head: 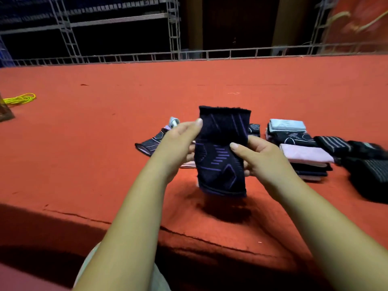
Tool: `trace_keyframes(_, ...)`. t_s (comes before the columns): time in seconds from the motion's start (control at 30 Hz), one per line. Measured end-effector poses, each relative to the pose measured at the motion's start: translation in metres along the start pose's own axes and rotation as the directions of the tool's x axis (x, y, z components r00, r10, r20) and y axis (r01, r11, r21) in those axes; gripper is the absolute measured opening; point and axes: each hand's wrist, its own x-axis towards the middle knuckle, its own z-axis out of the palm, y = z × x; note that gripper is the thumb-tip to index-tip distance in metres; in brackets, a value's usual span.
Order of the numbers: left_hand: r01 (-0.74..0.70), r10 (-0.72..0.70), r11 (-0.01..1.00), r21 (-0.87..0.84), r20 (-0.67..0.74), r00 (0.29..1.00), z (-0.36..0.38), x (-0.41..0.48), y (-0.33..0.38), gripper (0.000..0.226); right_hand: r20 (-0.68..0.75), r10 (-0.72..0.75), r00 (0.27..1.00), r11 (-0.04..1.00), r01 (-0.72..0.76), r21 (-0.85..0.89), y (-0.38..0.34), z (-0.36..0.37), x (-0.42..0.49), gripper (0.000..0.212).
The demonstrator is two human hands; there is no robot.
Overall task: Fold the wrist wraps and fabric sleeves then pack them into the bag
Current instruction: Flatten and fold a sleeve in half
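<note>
The red cloth-covered surface [84, 154] fills the middle of the frame. On it, at the right, stands the pile of folded sleeves [302, 156], and at the far right edge lie the dark striped wraps [369, 173], touching each other.

In the centre you hold a dark sleeve with purple lines [222, 162] in the air above the surface, bent near its middle. Your left hand [178, 141] pinches its upper left edge, thumb in front and fingers behind. Your right hand [256, 156] pinches it at the bend, with the thumb pressing on the front.

Behind your left hand one unfolded patterned sleeve [151, 143] lies flat. A yellow cord [21, 99] lies at the upper left. I cannot tell where the bag is.

I judge you are in the folding step, and packing is not begun. The next move calls for bringing the upper half down onto the lower half, edges matching, then laying it on the pile.
</note>
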Motion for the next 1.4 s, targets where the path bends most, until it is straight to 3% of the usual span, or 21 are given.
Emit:
trace_keyframes(0.07,0.100,-0.114,0.990,0.095,0.157,0.981,0.014,-0.009,-0.025,0.041,-0.094,0.034,0.995,0.999,-0.032,0.023,0.008,-0.020,-0.011,0.014)
trace_keyframes(0.17,0.090,-0.127,0.987,0.132,0.308,0.943,0.036,-0.022,-0.062,0.029,-0.224,0.081,0.971,0.997,-0.078,0.022,0.026,-0.047,-0.026,0.014)
trace_keyframes(0.33,0.037,-0.101,0.990,0.136,0.503,0.859,0.054,-0.022,-0.097,0.079,-0.326,0.197,0.925,0.980,-0.179,0.085,0.065,-0.075,-0.045,0.013)
trace_keyframes(0.43,0.011,-0.139,0.977,0.215,0.587,0.798,0.058,-0.023,-0.111,0.073,-0.338,0.184,0.923,0.980,-0.200,-0.013,0.083,-0.082,-0.053,0.018)
trace_keyframes(0.57,0.021,-0.181,0.961,0.277,0.569,0.802,0.056,-0.022,-0.118,0.041,-0.296,0.278,0.914,0.943,-0.318,-0.096,0.088,-0.093,-0.054,0.036)
trace_keyframes(0.63,0.040,-0.184,0.960,0.277,0.515,0.837,0.057,-0.023,-0.118,0.032,-0.268,0.322,0.908,0.908,-0.376,-0.182,0.086,-0.098,-0.053,0.043)
trace_keyframes(0.7,0.017,-0.151,0.955,0.295,0.437,0.887,0.059,-0.024,-0.117,0.027,-0.271,0.330,0.904,0.870,-0.403,-0.285,0.076,-0.099,-0.058,0.036)
trace_keyframes(0.83,-0.001,-0.092,0.938,0.346,0.255,0.963,0.061,-0.022,-0.114,0.019,-0.351,0.174,0.920,0.705,-0.365,-0.608,0.053,-0.091,-0.075,0.031)
trace_keyframes(0.93,0.012,-0.079,0.937,0.349,0.178,0.981,0.066,-0.025,-0.109,0.021,-0.174,0.188,0.967,0.656,-0.255,-0.710,0.038,-0.078,-0.088,0.037)
trace_keyframes(1.03,0.049,-0.091,0.936,0.348,0.105,0.990,0.070,-0.028,-0.103,0.021,-0.007,0.253,0.967,0.667,-0.180,-0.723,0.032,-0.065,-0.096,0.029)
trace_keyframes(1.17,0.092,-0.142,0.948,0.305,0.145,0.979,0.065,-0.030,-0.101,0.024,0.099,0.216,0.971,0.646,-0.066,-0.761,0.034,-0.068,-0.095,0.013)
trace_keyframes(1.33,0.196,-0.217,0.976,0.094,0.419,0.882,0.049,-0.038,-0.091,0.025,0.074,0.169,0.983,0.663,-0.058,-0.747,0.035,-0.079,-0.091,0.010)
trace_keyframes(1.4,0.133,-0.183,0.979,0.153,0.381,0.907,0.047,-0.042,-0.085,0.024,0.045,0.079,0.996,0.679,-0.021,-0.734,0.036,-0.081,-0.089,0.012)
